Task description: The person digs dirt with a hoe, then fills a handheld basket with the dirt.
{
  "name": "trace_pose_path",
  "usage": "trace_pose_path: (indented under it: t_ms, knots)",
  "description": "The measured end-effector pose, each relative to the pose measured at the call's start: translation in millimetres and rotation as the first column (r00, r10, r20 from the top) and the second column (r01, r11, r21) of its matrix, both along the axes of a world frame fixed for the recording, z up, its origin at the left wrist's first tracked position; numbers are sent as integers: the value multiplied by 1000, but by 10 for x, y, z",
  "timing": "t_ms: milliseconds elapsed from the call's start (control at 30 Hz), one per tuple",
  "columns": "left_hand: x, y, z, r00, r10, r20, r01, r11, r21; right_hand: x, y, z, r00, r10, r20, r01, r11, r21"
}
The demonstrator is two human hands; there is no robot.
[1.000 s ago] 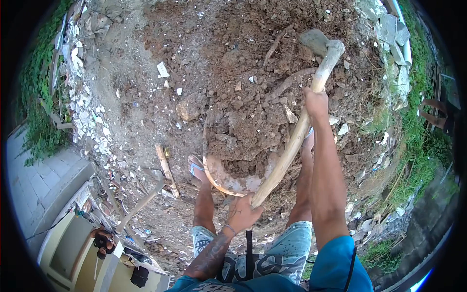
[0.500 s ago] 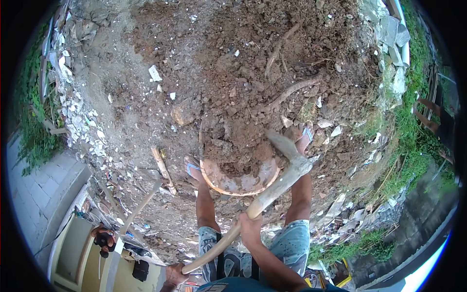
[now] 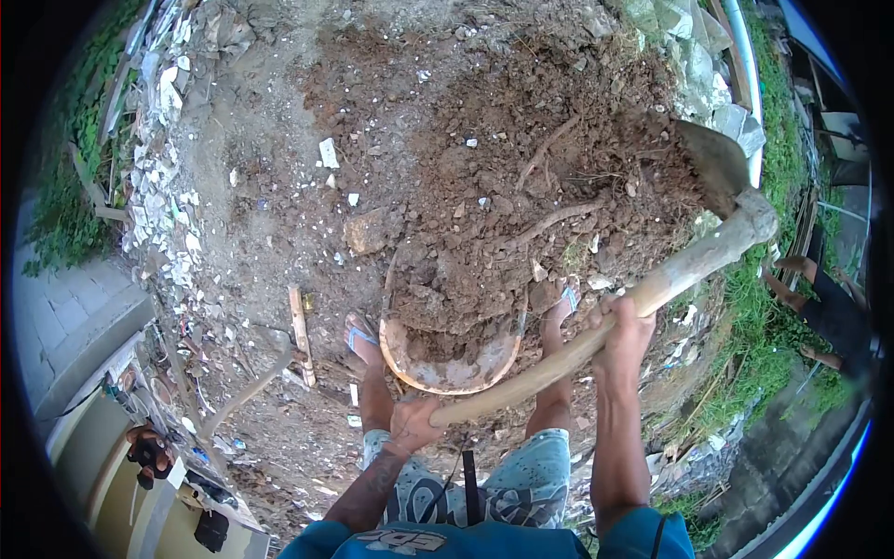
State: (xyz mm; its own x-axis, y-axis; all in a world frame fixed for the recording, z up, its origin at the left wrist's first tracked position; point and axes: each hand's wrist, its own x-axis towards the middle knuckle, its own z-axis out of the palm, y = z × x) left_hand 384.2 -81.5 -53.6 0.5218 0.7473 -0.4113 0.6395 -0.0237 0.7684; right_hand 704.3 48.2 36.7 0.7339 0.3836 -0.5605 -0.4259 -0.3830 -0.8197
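I hold a hoe with both hands. My left hand (image 3: pixel 414 427) is closed round the butt end of its wooden handle, in front of my left thigh. Farther up the shaft, my right hand (image 3: pixel 622 340) grips the hoe (image 3: pixel 535 373). The hoe's metal blade (image 3: pixel 715 166) is at the right side of the loose brown soil (image 3: pixel 521 121), against clods. Between my sandalled feet lies a rounded, shallow basin (image 3: pixel 447 380) with a worn rim. Soil fills its far part and hides that edge.
Thick roots (image 3: pixel 557 222) cross the soil. A wooden stick (image 3: pixel 302 335) and another long-handled tool (image 3: pixel 251 391) lie left. White rubble (image 3: pixel 172 205) lines the left edge; broken slabs (image 3: pixel 703 65) and a pipe (image 3: pixel 750 93) the right. People are at right (image 3: pixel 829 312) and lower left (image 3: pixel 149 455).
The hoe has swung from above the basin out to the right and farther away, its blade now at the soil. My right hand moved up and right; my left hand came inward and up.
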Motion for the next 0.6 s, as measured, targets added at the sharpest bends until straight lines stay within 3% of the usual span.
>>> trace_pose_path:
  t_ms: [67,133,233,333,400,433,500,533,567,600]
  knots:
    - [683,446,-40,978,64,199,-71,997,28,480,378,382,973,102,209,-114,992,46]
    - [1323,842,-8,929,135,345,-176,980,91,839,822,793,895,83,438,-162,976,145]
    - [1968,1346,16,904,147,400,-189,980,67,1285,1369,1210,816,188,546,-342,919,195]
    - [2052,1521,57,894,186,408,-182,982,-49,1427,1866,1090,722,251,645,-427,895,130]
    - [1853,1391,-170,918,216,332,-170,972,-161,1146,1978,519,709,341,618,-492,866,86]
    - [1612,1084,-248,937,231,260,-164,953,-255,770,1861,83,695,404,595,-460,886,-65]
    - [1074,119,-401,930,357,83,-280,839,-467,152,1280,-1243,790,564,238,-479,812,-334]
    - [728,-523,-418,915,395,88,-308,821,-482,-148,835,-1981,751,629,201,-496,737,-459]
    - [342,-553,-477,932,359,-53,-310,712,-630,-587,588,-2312,706,692,150,-509,644,-571]
    - [18,-577,-518,924,325,-203,-364,576,-732,-717,494,-2520,822,570,17,-473,698,-537]
